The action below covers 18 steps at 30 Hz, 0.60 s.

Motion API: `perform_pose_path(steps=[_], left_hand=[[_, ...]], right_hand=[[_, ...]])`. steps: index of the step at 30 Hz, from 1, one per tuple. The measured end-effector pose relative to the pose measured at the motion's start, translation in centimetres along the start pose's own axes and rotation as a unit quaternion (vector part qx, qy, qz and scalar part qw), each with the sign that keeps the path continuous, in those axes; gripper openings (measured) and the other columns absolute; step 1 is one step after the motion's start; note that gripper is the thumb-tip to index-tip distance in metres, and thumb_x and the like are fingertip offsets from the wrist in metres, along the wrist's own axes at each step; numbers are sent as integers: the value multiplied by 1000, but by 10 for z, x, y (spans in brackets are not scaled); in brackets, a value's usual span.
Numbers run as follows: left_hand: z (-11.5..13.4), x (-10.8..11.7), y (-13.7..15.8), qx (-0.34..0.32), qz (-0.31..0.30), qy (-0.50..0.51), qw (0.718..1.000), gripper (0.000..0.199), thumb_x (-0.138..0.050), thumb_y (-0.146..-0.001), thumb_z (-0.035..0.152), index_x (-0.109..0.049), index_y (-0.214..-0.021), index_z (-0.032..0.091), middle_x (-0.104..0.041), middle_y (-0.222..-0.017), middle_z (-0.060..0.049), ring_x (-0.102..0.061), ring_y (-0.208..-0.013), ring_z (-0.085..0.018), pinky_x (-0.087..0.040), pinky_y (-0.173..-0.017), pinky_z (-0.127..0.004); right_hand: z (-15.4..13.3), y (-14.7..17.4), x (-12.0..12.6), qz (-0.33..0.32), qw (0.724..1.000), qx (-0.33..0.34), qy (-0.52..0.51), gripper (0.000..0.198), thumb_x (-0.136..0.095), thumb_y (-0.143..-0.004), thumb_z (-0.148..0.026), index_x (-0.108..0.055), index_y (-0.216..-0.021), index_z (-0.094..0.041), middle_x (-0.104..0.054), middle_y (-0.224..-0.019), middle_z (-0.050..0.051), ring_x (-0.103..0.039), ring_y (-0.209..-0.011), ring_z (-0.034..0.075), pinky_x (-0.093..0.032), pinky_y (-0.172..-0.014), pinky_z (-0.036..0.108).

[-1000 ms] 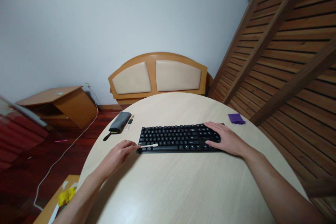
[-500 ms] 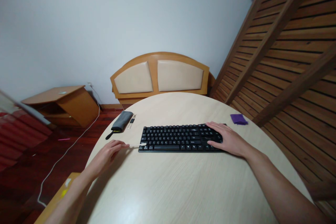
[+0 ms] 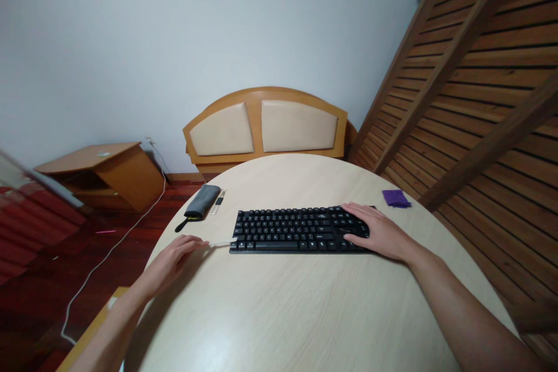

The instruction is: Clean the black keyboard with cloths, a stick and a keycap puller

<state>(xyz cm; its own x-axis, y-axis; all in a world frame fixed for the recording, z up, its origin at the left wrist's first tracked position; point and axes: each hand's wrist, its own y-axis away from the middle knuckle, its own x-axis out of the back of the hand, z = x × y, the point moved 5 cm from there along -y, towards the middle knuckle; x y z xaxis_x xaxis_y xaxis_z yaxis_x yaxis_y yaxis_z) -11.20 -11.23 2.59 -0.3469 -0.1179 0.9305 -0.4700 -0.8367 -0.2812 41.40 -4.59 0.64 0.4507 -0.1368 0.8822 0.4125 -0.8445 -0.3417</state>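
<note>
A black keyboard (image 3: 279, 231) lies across the round pale table. Pinched in my left hand (image 3: 176, 256) is a thin white stick (image 3: 220, 243); its wider pale tip touches the keyboard's lower left corner keys. The stick is too small in view to name its kind. My right hand (image 3: 383, 232) rests on the keyboard's right end, over the number pad, with thumb and fingers spread; it covers some keys there. Beyond my left hand lie a grey pouch (image 3: 203, 201) with a black strap and a small item with a black middle part (image 3: 219, 201).
A folded purple cloth (image 3: 396, 198) lies near the right edge of the round table (image 3: 283, 308). Behind stands a padded headboard (image 3: 299, 124). Slatted wood (image 3: 479, 128) rises at the right. A white cable (image 3: 102, 257) runs over the floor at the left.
My left hand has moved slightly left, drawing the stick's tip from over the lower left keys to the keyboard's left edge. My right hand has stayed in place.
</note>
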Motion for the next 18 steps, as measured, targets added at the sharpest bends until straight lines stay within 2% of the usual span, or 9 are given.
perform_pose_path(steps=[8, 18], left_hand=[[32, -3, -26, -34, -16, 4, 999, 43, -38, -94, 9, -71, -119, 21, -72, -113, -11, -68, -101, -22, -56, -88, -34], [75, -13, -53, -83, -28, 0, 996, 58, -37, -86, -4, -69, -125, 24, -71, -109, -9, -64, -96, -21, -56, -82, -36]], right_hand=[[-1, 0, 1, -5, 1000, -7, 0, 71, -65, -85, -57, -52, -147, -24, -56, -147, 10, -49, -137, 35, -39, -115, 58], [-1, 0, 1, -7, 1000, -2, 2, 70, -64, -85, -57, -51, -147, -26, -56, -147, 10, -49, -137, 35, -39, -115, 58]])
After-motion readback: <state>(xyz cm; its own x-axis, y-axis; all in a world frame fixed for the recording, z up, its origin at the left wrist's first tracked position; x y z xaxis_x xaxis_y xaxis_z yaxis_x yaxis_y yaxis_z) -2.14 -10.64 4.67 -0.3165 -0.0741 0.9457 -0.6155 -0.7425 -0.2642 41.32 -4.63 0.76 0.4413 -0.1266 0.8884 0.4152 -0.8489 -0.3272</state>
